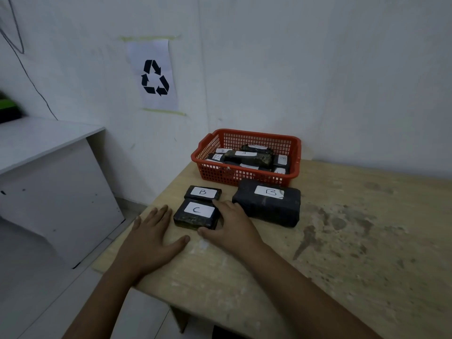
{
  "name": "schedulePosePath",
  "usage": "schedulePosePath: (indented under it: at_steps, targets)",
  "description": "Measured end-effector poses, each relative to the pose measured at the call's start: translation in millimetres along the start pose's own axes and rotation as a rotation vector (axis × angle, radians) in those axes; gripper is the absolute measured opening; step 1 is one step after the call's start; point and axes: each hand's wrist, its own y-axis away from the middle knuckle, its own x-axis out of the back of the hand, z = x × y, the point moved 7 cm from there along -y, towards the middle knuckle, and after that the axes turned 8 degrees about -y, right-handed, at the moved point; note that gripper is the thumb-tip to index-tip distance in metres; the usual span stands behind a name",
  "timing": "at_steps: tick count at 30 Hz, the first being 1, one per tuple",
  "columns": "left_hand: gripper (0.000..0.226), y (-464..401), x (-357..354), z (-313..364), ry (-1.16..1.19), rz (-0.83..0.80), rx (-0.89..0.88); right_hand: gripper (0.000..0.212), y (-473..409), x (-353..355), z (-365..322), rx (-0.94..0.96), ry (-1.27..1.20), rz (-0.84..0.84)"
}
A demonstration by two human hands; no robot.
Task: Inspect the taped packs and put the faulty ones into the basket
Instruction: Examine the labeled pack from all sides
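Our right hand (230, 221) curls around the right side of the pack labelled C (197, 214), thumb at its near edge and fingers at its far right corner, so we have a partial side grip on it; our left hand (152, 238) lies flat and relaxed on the desk (342, 241) at 9 o'clock of that pack, holding nothing. The C pack touches the small B pack (203, 193) at its 12 o'clock, so we judge that lifting it at a slant could drag or nudge that neighbour. The large B pack (267, 204) sits near, at 2 o'clock, where our knuckles could bump it. The red basket (297, 155), at 1 o'clock, is already crowded, so a careless drop may land on the rim and spill.
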Motion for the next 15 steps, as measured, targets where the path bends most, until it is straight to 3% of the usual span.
schedulePosePath:
  at_steps: [6, 12, 15]
  targets:
    - [0.118, 5.4, 7.6, 2.0, 0.093, 0.067, 0.017, 0.105, 12.2, 6.7, -5.6, 0.045, 0.018, 0.020]
    - [0.110, 13.4, 33.1, 39.1, 0.171, 0.219, -0.024, 0.067, 38.8, 50.9, -4.7, 0.222, 0.054, 0.249]
    - [0.103, 9.1, 44.8, 87.1, 0.121, 0.251, -0.106, 0.063, 52.0, 82.1, 2.5, 0.284, 0.182, 0.363]
